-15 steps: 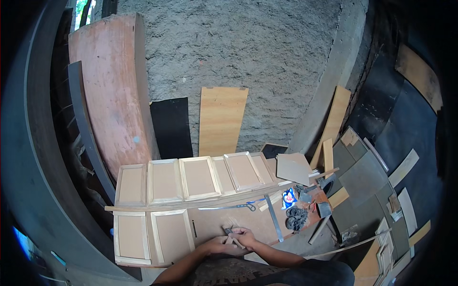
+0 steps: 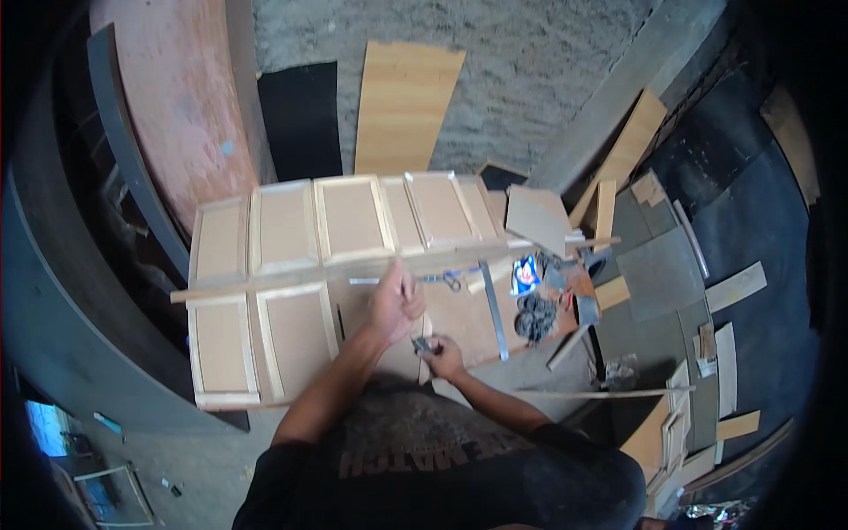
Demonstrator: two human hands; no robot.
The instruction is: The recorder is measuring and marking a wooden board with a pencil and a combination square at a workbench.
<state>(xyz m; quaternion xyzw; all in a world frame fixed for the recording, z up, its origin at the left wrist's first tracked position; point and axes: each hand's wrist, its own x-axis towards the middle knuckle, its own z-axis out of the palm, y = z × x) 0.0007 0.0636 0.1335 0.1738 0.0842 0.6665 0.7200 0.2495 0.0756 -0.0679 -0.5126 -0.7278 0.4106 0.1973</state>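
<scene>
Holding a small dark-grey object [image 2: 422, 345] at its ten o'clock, the right hand [image 2: 444, 357] sits at five o'clock from the curled left hand [image 2: 397, 305], whose contents, if any, I cannot tell.

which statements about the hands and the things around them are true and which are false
1. The right hand holds a small dark grey object. True.
2. The right hand reaches farther forward than the left hand. False: the left hand is farther forward.
3. A long narrow wooden strip runs between two rows of tan rectangular wood-framed panels. True.
4. The black rectangular sheet stands right of the yellowish plywood board. False: the black rectangular sheet stands left of it.
5. The straight flat grey strip lies left of the crumpled dark grey bundle. True.
6. The small blue-and-white packet is in the left hand. False: the packet lies apart from both hands.
</scene>
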